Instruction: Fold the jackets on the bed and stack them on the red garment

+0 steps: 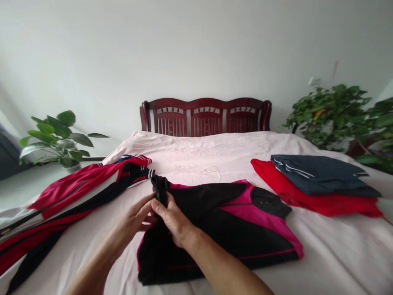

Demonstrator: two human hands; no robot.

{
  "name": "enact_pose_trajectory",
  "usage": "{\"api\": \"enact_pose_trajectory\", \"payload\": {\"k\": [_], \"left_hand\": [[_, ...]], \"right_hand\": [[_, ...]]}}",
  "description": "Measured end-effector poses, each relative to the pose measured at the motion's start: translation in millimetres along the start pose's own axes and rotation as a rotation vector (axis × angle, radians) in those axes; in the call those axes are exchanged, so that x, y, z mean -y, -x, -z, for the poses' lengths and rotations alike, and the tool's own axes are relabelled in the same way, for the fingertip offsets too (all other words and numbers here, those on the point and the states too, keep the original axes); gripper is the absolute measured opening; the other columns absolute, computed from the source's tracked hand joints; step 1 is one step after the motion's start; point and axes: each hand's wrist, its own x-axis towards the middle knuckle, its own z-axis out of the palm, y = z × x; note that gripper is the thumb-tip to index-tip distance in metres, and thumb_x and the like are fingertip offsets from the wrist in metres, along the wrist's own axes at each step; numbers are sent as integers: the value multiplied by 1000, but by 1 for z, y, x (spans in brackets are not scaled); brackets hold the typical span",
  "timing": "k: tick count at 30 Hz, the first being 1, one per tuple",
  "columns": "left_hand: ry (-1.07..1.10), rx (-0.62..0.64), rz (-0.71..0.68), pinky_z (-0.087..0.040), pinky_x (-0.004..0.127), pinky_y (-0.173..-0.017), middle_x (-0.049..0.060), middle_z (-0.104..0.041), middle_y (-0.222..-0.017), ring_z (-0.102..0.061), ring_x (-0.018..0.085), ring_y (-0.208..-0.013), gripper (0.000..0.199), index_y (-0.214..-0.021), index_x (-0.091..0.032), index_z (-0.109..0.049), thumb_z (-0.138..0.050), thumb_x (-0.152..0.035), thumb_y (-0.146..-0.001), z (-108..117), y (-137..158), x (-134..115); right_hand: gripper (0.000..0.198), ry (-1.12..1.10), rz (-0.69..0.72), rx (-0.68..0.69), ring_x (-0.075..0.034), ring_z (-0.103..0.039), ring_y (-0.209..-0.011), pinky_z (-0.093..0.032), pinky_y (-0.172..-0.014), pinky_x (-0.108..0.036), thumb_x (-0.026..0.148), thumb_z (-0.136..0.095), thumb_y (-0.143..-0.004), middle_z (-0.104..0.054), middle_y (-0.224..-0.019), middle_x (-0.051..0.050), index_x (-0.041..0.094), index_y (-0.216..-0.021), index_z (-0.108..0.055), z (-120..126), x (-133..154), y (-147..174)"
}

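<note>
A black jacket with magenta panels lies on the bed in front of me, partly folded, its dark collar towards the right. At its left end a bunched black sleeve end is raised off the bed. My right hand grips this sleeve end, thumb on the near side. From the left, my left hand pinches the same cloth beside the right thumb; its lower fingers are loosely spread and partly hidden.
Red, white and navy striped jackets lie spread along the left side. On the right, dark grey folded clothes rest on a red folded garment. A pale pink sheet covers the bed, below a dark wooden headboard. Leafy plants stand beside it.
</note>
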Motion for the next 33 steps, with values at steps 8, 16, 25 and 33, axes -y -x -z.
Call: {"api": "enact_pose_trajectory", "payload": {"k": [8,16,25,33], "left_hand": [[315,110,-31,-40,20,-42,-6,-54,-58,-46,8,-43,77,-146,-18,-45,-66,-51,-80,-50,9,1],[-7,-108,-359,-52,27,-74,3,-66,-86,-63,17,-82,47,-127,-22,-63,-48,-52,-94,-72,10,15],[-616,259,-577,-18,52,-123,2,-27,-163,-18,30,-151,60,-152,-36,-34,-48,-48,-95,-135,29,43],[-784,302,-545,-8,64,-120,8,-31,-160,-18,39,-150,72,-149,-35,-41,-67,-34,-82,-169,28,58]], "right_hand": [[65,-181,-133,15,-15,-62,-64,-49,-66,-30,21,-81,-58,-64,-77,6,23,-118,-55,45,26,27],[50,-31,-168,-195,-14,-60,-57,-45,-56,-25,17,-64,-59,-68,-72,2,19,-108,-60,123,61,51],[51,321,-170,-313,-21,-69,-68,-53,-63,-32,22,-52,-66,-75,-86,-6,19,-117,-58,209,87,80],[57,609,-120,-387,-25,-73,-85,-56,-80,-41,19,-52,-68,-75,-93,-9,20,-124,-59,272,67,82]]}}
